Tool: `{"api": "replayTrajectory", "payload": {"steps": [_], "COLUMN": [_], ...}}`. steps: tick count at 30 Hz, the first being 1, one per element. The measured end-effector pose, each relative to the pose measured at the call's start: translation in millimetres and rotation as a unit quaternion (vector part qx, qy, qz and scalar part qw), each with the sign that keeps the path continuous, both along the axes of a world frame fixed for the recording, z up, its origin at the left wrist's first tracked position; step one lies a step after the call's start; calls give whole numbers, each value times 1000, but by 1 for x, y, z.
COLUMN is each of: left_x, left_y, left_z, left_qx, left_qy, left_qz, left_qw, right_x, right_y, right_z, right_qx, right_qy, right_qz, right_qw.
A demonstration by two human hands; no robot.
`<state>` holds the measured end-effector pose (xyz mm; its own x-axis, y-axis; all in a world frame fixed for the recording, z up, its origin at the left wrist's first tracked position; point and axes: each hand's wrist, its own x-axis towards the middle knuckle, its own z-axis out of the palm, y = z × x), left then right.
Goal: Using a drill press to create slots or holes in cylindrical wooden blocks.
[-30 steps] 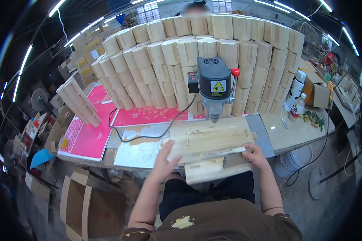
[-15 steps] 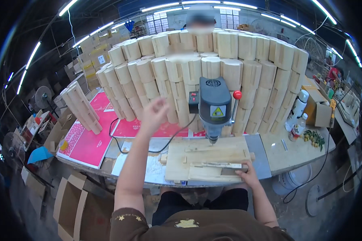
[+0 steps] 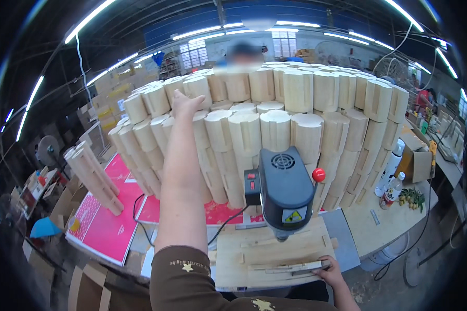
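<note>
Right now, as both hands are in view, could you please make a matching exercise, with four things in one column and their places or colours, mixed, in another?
1. left hand
2. drill housing
3. right hand
4. round lever knob

A. red
B. low, at the right side of the wooden board
C. dark blue-grey
D. raised, at the stacked wooden blocks

Pairs: 1-D, 2-C, 3-B, 4-A

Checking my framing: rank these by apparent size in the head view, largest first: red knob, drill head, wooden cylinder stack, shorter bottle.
1. Wooden cylinder stack
2. Drill head
3. Shorter bottle
4. Red knob
</note>
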<state>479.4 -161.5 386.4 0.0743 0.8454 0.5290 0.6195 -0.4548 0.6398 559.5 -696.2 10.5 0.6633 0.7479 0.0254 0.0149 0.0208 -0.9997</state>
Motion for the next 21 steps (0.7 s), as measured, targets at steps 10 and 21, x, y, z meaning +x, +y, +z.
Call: {"api": "replayTrajectory", "payload": {"steps": [10,21], "left_x": [38,-94], "left_y": [39,-99], "left_z": [-6,6], "left_qx": [-81,251], "left_qy": [-9,-250], "left_qz": [-6,-231], "left_qw": [997,906], "right_x": [0,3], "right_y": [-1,0], "right_z": [-3,-3], "right_qx": [-25,-34], "right_qy": [33,11], "right_qz": [5,40], "right_qw": [999,999]}}
